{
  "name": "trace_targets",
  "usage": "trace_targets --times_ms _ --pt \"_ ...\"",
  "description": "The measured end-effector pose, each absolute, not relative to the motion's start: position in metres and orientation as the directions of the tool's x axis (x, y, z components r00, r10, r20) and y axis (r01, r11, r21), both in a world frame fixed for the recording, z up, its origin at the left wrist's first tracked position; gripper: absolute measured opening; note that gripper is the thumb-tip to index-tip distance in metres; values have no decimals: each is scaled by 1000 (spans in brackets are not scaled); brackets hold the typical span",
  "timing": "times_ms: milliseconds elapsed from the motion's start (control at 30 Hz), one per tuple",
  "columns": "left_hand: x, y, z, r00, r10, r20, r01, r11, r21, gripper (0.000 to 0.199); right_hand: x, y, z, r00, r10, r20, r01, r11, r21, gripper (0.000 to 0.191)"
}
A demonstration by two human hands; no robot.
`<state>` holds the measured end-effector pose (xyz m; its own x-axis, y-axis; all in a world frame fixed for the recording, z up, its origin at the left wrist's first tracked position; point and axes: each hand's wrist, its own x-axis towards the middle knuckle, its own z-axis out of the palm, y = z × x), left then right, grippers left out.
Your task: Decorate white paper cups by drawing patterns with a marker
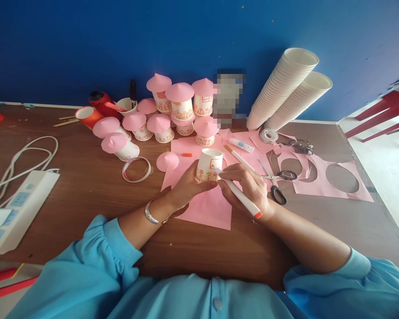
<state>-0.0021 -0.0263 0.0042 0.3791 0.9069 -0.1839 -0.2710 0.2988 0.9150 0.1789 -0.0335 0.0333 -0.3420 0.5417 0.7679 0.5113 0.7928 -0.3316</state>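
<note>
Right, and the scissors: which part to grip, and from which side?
Grip the scissors by the black handle loops, probably from the near right: the loops lie toward that side, while the blades are spread and point left. The right hand holds a marker, best put down first.

one head-worn view — faces forward and down, left hand (187, 188) and right hand (251, 182) near, wall (119, 44) beyond

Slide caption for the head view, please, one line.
Left hand steadies a flower-decorated paper cup while the right hand holds an orange-ended marker to it; pink-roofed cups stand behind.
</note>
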Motion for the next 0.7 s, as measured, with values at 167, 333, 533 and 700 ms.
trace_targets --times_ms 167,333,533,700 --pt "-2 -26 2 382 907 -178 -275 295 915 48 178 -32 28 -348 544 764 511 793 -333 23" --pt "-2 -27 2 375 906 -196 -283 313 907 49 178 -32 29 -347 541 766 517 792 -325 22" --pt "-2 -26 3 364 911 -192 -292 308 906 49 178 -33 31 -345 538 769 533 787 -311 20" --pt "-2 -26 3 365 910 -196 -301 315 900 49 178 -34 28 -354 543 762 536 785 -310 19"
